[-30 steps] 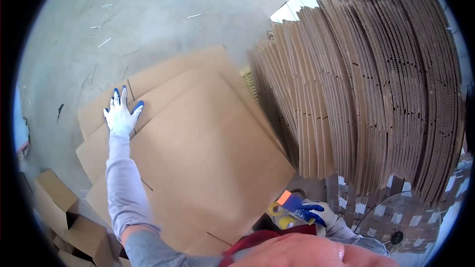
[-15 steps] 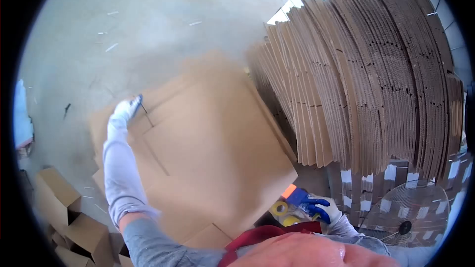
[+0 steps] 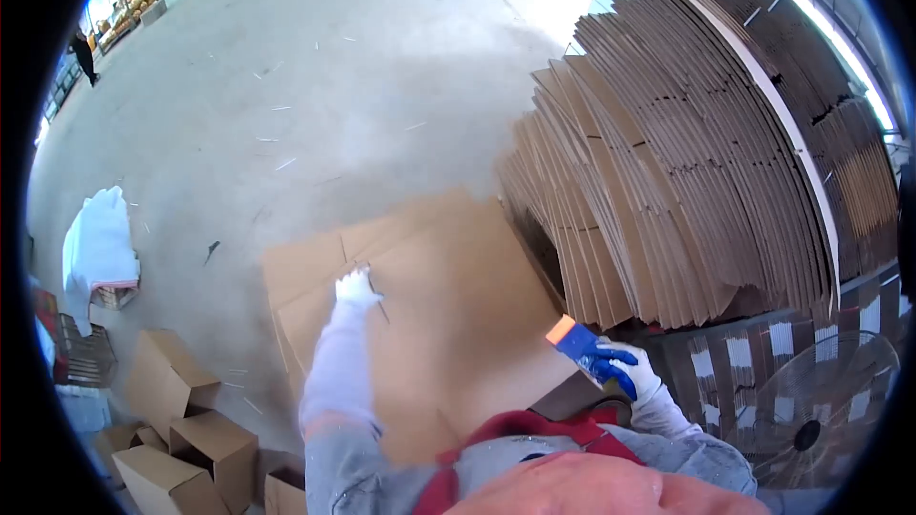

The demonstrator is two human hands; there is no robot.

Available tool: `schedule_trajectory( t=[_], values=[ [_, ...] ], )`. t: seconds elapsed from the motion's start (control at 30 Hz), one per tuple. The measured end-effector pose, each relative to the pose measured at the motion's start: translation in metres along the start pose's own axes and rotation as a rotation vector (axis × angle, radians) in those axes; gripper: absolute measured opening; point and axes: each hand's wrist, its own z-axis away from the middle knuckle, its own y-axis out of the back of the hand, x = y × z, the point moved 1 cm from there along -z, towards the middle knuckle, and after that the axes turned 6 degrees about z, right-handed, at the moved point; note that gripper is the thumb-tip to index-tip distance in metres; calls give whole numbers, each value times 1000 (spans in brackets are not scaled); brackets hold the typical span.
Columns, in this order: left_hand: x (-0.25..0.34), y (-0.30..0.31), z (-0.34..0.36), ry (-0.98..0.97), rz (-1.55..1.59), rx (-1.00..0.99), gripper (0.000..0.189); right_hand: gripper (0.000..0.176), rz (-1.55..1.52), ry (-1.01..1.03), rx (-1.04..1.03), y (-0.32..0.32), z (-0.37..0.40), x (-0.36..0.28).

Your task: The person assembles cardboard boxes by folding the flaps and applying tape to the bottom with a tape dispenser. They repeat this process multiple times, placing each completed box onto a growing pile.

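Top sheet (image 3: 458, 324) is smooth matt cardboard, stack (image 3: 687, 153) rough-edged corrugated, handheld tool (image 3: 572, 338) plastic-looking, right glove (image 3: 646, 374) cloth, floor (image 3: 382, 95) smooth.

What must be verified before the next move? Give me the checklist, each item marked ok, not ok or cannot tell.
1. Right hand has hold of the blue tool: ok, fingers wrapped around it.
2. Left hand is at the flat cardboard: ok, beside a slot.
3. Left hand's grip is firm: cannot tell, the fingertips are too small to read.
4. Flat cardboard edges line up: not ok, the sheets are offset along the left side.
5. Tool is off the cardboard: cannot tell, its orange end overlaps the edge in this view.
6. Open boxes are apart from the left hand: ok.
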Motion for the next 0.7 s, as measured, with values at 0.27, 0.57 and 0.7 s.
schedule_trajectory(
  t=[0.27, 0.57, 0.7],
  values=[
    [19, -7, -5, 82, -149, 7, 105, 26, 131, 106, 102, 43, 10, 22],
    [11, 93, 25, -74, 46, -4, 76, 26, -1, 138, 117, 55, -1, 18],
    [29, 146, 92, -56, 239, 81, 78, 25, 35, 480, 233, 75, -29, -19]
  ],
)
